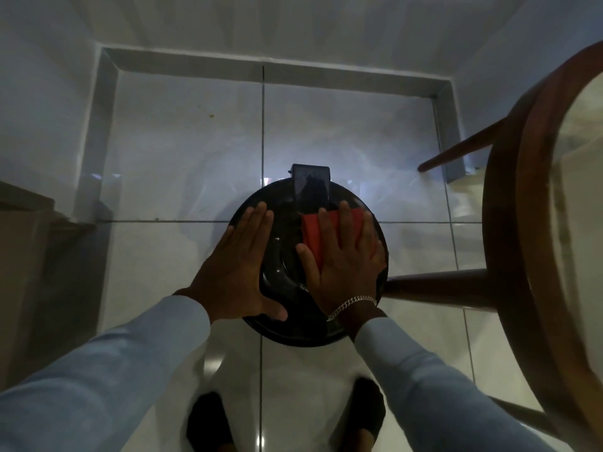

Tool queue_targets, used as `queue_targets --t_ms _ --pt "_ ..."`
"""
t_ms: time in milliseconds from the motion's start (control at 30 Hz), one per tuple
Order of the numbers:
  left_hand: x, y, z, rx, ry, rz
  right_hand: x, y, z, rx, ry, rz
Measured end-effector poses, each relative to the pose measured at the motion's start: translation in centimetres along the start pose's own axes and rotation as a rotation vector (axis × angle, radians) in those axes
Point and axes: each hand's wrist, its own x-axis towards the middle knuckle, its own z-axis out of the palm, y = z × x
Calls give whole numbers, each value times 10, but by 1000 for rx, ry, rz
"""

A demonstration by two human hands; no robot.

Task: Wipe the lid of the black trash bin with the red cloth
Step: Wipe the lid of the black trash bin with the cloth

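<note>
A round black trash bin stands on the tiled floor below me, its glossy lid point(284, 256) facing up with a black hinge piece point(311, 187) at the far edge. My left hand point(238, 265) lies flat on the lid's left side, fingers together, holding nothing. My right hand point(346, 259) presses flat on the red cloth point(313, 233), which lies on the lid's right half. Most of the cloth is hidden under the palm and fingers. A silver bracelet is on my right wrist.
A round wooden table point(535, 223) with a glass top and slanted legs stands close on the right; one leg point(437, 285) touches the bin's right side. White walls with a grey skirting point(98, 135) enclose the corner. My feet point(208, 422) are below the bin.
</note>
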Motion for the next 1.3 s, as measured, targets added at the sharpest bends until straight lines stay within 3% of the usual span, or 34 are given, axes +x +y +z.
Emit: queue_targets --t_ms 433,567,667,767,833,967,1133,1200,1300 --pt "-23 6 18 -74 125 25 -32 -56 19 177 65 573" --pt "-22 2 19 -16 143 11 -33 -89 16 298 -28 789" --pt "-22 6 15 -6 89 -19 -37 -109 -2 508 -184 848" --pt "-23 2 2 -51 -30 45 -47 -87 -33 724 -324 767" --pt "-23 -1 -12 -173 -117 26 -50 -54 -52 656 -285 644" --pt "-36 36 -13 -351 142 28 -25 4 -59 432 -3 328" --pt "-28 96 38 13 196 89 7 32 -15 326 -76 20" --pt "-18 93 51 177 221 52 10 37 1 291 -34 -17" --pt "-13 84 69 213 275 81 12 45 14 319 88 -16"
